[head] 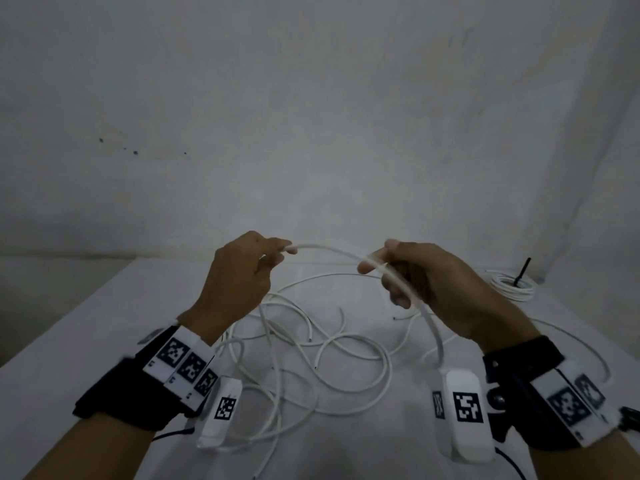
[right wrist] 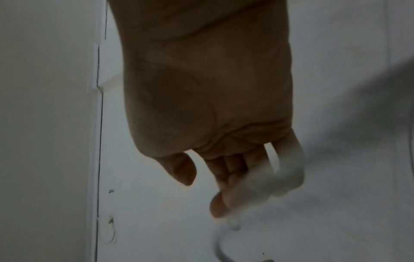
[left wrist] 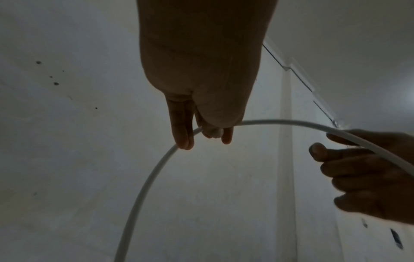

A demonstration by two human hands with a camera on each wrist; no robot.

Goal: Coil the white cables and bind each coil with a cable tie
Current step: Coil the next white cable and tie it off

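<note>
Two hands held one white cable [head: 332,251] above the table [head: 104,323]: your left hand [head: 239,271] pinched it at the fingertips, your right hand [head: 426,282] curled round it just beside. Below both grips, several loose cables [head: 346,368] lay tangled; one finished coil [head: 512,287] sat beyond your right grip.

Loose cables [head: 311,351] before coil [head: 512,288] on table [head: 86,323]

White cables [head: 311,344] on a white desk [head: 104,306]; black wrist straps [head: 114,393] bearing black-and-white square-patterned tags [head: 183,365]; the finished coil [head: 512,287] white, its tie [head: 521,271] seemingly black.
</note>
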